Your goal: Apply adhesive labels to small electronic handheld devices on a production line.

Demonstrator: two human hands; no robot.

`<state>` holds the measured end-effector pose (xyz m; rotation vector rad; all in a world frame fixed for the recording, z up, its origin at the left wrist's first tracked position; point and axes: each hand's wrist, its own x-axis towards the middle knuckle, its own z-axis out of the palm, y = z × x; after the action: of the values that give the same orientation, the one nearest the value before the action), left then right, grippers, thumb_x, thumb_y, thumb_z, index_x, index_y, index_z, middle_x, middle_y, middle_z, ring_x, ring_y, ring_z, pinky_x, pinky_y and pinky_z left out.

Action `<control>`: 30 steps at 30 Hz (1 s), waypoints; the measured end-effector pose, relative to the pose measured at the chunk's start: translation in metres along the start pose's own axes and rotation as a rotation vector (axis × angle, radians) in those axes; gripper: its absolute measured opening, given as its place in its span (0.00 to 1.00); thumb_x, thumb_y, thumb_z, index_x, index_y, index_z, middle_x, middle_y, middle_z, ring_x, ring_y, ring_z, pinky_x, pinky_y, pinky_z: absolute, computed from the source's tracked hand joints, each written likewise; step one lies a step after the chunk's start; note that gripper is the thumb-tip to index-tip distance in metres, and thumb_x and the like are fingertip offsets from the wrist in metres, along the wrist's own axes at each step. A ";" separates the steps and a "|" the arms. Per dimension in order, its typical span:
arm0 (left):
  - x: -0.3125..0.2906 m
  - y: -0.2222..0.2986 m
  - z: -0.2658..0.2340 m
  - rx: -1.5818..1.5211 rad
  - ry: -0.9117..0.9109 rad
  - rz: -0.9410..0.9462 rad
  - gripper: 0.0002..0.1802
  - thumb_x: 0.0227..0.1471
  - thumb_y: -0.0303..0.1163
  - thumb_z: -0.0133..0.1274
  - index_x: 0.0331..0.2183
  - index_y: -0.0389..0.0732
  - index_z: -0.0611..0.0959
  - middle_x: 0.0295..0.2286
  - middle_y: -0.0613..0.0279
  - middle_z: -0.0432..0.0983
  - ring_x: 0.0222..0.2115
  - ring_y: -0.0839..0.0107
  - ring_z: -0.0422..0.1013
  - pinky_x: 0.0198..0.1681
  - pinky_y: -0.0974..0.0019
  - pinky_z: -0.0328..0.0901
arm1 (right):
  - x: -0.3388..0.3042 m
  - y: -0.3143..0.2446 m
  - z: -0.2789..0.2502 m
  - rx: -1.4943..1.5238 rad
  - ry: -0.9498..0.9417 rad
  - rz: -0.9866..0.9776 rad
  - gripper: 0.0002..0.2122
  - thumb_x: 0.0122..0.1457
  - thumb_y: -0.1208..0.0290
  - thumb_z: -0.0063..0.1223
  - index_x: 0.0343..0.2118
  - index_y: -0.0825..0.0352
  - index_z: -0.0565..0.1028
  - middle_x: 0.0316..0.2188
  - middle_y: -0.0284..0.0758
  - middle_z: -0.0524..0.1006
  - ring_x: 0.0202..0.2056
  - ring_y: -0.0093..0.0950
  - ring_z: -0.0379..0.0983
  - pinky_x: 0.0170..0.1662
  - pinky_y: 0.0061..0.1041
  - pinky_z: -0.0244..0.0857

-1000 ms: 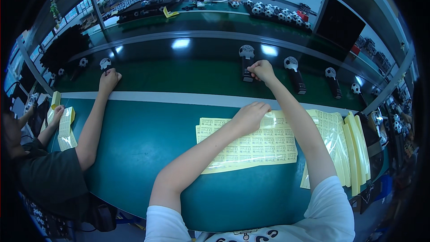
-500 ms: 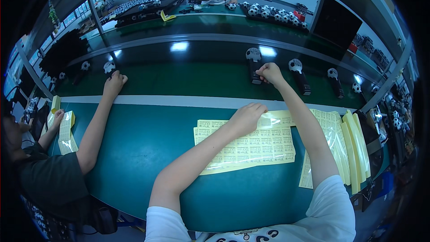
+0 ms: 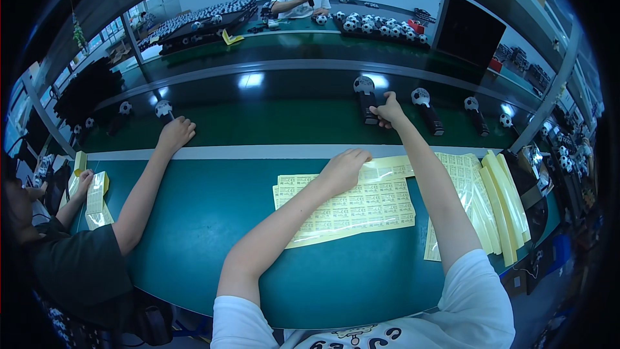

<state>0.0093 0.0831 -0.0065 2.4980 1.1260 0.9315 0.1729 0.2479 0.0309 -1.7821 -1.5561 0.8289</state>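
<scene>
Fingers of the right hand [image 3: 389, 111] pinch the black handheld device [image 3: 367, 102]; left hand [image 3: 343, 169] lies flat, nearer, on the label sheet [image 3: 361, 210].

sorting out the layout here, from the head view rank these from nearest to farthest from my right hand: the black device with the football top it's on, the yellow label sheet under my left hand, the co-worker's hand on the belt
1. Black device with the football top: at the right hand, which touches it on the belt.
2. Yellow label sheet: below it, on the near table.
3. Co-worker's hand: far to the left on the belt.
</scene>
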 end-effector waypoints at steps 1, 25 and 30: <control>0.000 -0.001 0.001 0.006 0.001 0.009 0.15 0.43 0.17 0.41 0.37 0.35 0.73 0.37 0.53 0.72 0.41 0.57 0.67 0.45 0.60 0.62 | 0.004 0.006 -0.003 0.005 0.008 -0.005 0.30 0.48 0.69 0.57 0.50 0.62 0.50 0.18 0.34 0.71 0.11 0.23 0.67 0.10 0.21 0.57; 0.003 -0.018 -0.006 -0.265 -0.026 -0.261 0.15 0.48 0.33 0.48 0.35 0.33 0.77 0.29 0.51 0.75 0.31 0.66 0.72 0.35 0.66 0.64 | -0.126 0.064 -0.011 -0.281 0.000 -1.072 0.06 0.48 0.74 0.51 0.28 0.69 0.73 0.24 0.38 0.71 0.30 0.36 0.68 0.35 0.32 0.61; 0.009 -0.019 -0.007 -0.313 -0.084 -0.245 0.13 0.48 0.31 0.47 0.36 0.34 0.76 0.24 0.59 0.73 0.24 0.76 0.66 0.28 0.71 0.61 | -0.125 0.065 -0.009 -0.197 0.064 -1.106 0.06 0.48 0.74 0.50 0.29 0.67 0.74 0.24 0.36 0.70 0.31 0.35 0.67 0.35 0.31 0.60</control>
<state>-0.0015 0.1024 -0.0060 2.0765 1.1301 0.8517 0.2060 0.1161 -0.0082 -0.7675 -2.2251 0.0674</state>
